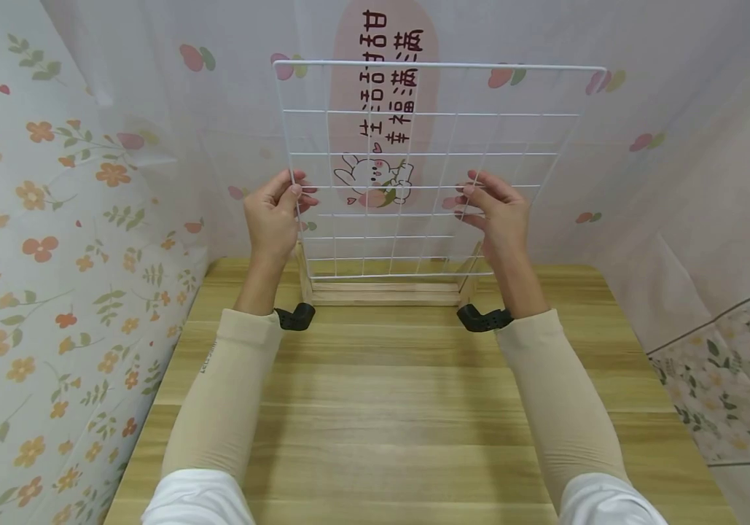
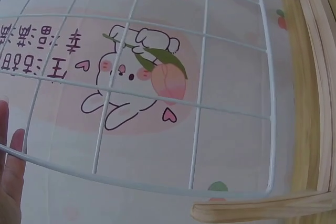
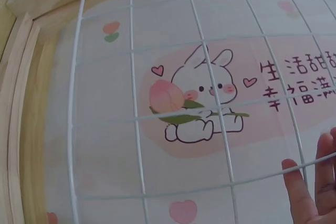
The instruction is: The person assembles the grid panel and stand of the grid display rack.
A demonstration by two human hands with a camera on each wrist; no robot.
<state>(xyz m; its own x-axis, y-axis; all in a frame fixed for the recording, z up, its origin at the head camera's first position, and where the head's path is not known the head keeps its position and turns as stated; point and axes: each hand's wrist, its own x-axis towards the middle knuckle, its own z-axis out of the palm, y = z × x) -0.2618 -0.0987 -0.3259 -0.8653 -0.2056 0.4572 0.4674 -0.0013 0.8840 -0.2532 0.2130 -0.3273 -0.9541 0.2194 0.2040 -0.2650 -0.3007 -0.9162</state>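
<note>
White sleeves and beige fabric arm covers foremost, above wood-grain counter. Pale wooden frame at counter's rear, near lower edge of upright white wire grid panel, contact unclear; printed white backdrop behind. Left hand pinches grid's left edge; right hand pinches wire in right half.
</note>
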